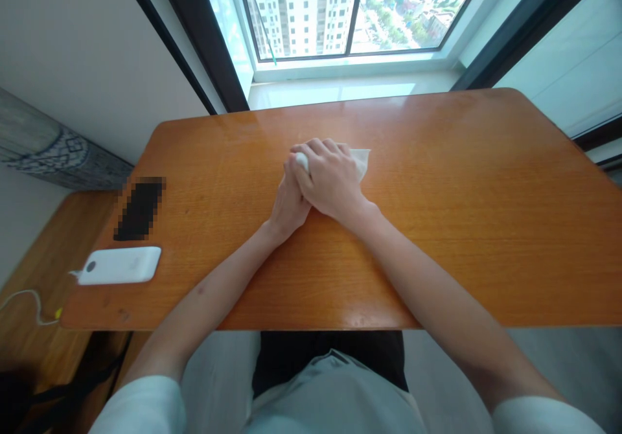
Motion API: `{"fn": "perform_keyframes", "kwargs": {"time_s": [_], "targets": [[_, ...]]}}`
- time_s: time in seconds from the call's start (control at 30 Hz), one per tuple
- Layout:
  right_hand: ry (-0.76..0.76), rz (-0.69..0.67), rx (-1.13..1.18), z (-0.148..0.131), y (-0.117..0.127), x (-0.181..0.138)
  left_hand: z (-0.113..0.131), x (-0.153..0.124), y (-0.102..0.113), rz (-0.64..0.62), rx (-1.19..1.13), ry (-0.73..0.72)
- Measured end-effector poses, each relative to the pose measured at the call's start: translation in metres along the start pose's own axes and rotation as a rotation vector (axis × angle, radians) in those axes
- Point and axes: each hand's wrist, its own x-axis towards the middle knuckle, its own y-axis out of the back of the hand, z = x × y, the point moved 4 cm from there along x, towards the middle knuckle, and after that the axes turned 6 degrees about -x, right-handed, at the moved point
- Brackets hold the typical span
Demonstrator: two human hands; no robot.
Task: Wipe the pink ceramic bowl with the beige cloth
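Note:
Both my hands meet at the middle of an orange wooden table [461, 227]. My right hand [333, 181] lies on top, fingers curled over a white cloth or tissue [360, 159] whose corner sticks out to the right. My left hand [287, 204] is tucked under and beside the right one, mostly covered by it, and seems to grip the same white wad, a bit of which shows at the fingertips [301, 160].
A white power bank [119, 265] with a cable lies near the table's left front corner, a dark blurred object [139, 208] just behind it. A lower wooden surface [34, 272] adjoins on the left. A window [350, 6] is beyond the far edge.

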Motion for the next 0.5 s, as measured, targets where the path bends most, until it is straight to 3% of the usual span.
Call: {"fn": "perform_keyframes", "kwargs": {"time_s": [0.13, 0.2, 0.27, 0.37, 0.5], "targets": [[-0.273, 0.163, 0.552, 0.063, -0.021, -0.012, 0.006, 0.0, 0.002, 0.045, 0.053, 0.082], [-0.433, 0.261, 0.717, 0.085, -0.039, -0.021, 0.007, 0.001, 0.003, 0.056, 0.061, 0.09], [-0.497, 0.303, 0.771, 0.091, -0.048, -0.026, 0.008, 0.001, 0.004, 0.064, 0.061, 0.095], [-0.379, 0.274, 0.64, 0.071, -0.032, -0.023, 0.009, 0.001, 0.005, 0.052, 0.055, 0.093], [-0.107, 0.159, 0.154, 0.017, 0.0, -0.013, 0.003, -0.001, 0.002, 0.014, 0.068, 0.069]]}}
